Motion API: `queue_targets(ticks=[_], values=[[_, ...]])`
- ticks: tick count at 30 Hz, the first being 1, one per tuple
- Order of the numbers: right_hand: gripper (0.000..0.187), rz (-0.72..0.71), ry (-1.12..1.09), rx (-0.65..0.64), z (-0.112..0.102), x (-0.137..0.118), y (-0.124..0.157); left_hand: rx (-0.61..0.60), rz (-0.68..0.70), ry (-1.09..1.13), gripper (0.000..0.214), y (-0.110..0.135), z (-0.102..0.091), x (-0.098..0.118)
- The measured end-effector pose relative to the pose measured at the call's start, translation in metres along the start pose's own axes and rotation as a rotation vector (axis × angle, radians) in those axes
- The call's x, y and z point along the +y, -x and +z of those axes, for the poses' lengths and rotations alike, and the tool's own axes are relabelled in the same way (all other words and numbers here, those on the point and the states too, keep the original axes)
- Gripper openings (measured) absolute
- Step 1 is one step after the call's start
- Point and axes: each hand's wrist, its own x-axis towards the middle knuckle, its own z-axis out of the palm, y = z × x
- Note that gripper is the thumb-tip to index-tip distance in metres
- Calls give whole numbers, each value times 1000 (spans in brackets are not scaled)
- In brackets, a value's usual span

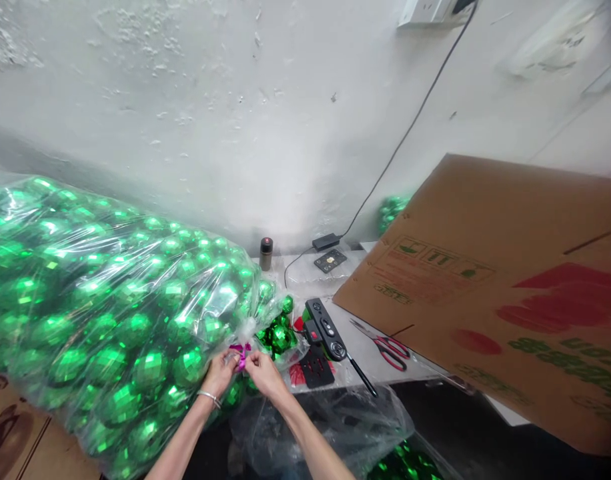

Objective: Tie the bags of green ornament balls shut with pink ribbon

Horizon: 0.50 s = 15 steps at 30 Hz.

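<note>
White bench (335,283) along the wall. On it: big clear bag of green baubles (100,307) at left, small dark canister (266,253), black adapter (325,241), black remote-like controller (324,328), red-handled scissors (385,347). Cardboard sheet (500,293) overlaps the right end.

Bright, even light washes the white wall (265,120), strongest at its centre. Sharp white glare dots the plastic bag (100,293). Edges bow outward, and the cardboard (505,293) is slightly soft.
</note>
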Motion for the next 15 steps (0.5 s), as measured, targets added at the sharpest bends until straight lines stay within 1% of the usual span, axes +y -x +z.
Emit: queue_targets(ticks=[2, 4, 7, 10, 15], values=[[32, 45, -51, -30, 0, 1, 0, -2, -17, -4, 25, -1, 0, 0], [32, 62, -96, -15, 2, 1, 4, -2, -33, 1, 26, -1, 0, 0], [34, 48, -148, 68, 6, 1, 18, 1, -49, 23, 35, 0, -1, 1], [33, 0, -157, 167, 13, -1, 28, -1, -62, 43, 42, 1, -2, 3], [17, -88, -93, 335, 32, -7, 37, -17, -77, 47, 46, 0, -3, 6]])
